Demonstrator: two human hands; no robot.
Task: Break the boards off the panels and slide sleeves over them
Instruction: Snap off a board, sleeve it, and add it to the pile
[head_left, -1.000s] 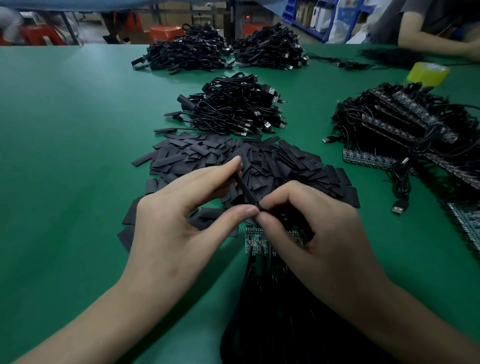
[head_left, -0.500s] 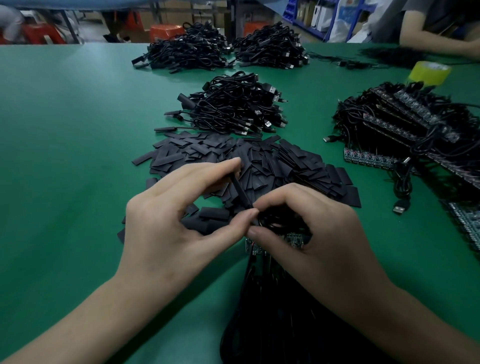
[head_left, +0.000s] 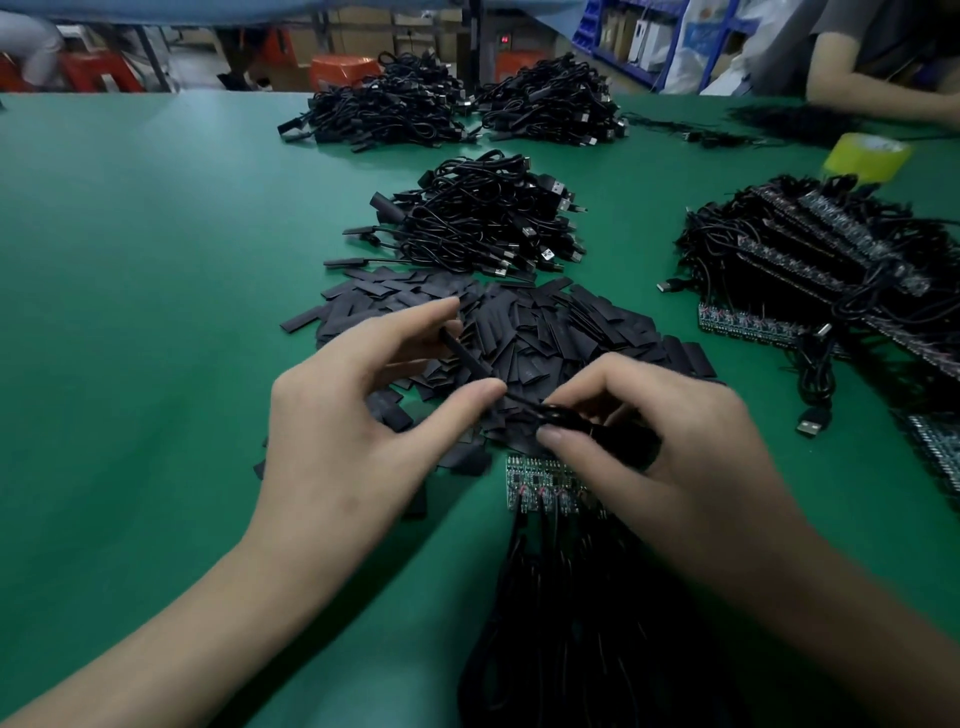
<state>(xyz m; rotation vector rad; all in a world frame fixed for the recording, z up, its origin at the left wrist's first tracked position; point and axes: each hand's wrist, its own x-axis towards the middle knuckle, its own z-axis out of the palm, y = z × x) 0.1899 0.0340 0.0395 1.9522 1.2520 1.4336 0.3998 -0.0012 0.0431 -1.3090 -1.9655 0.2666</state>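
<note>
counter (head_left: 156, 312) green | sleeve pile (head_left: 571, 332) beyond both hands | left hand (head_left: 343, 441) pinches one sleeve (head_left: 470, 361) thumb-to-forefinger | right hand (head_left: 675, 457) clamped on dark cabled piece (head_left: 566, 415) | panel (head_left: 540, 486) beneath right hand | risk: misaligned flat sleeve mouth snags, buckles

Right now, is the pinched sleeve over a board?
Cannot tell: left hand pinches the sleeve; its lower end hides inside the right hand.

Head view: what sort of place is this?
Probably an electronics assembly workshop: a green-topped bench holds heaps of black USB cables, a pile of flat black sleeves and strips of circuit boards.
</note>
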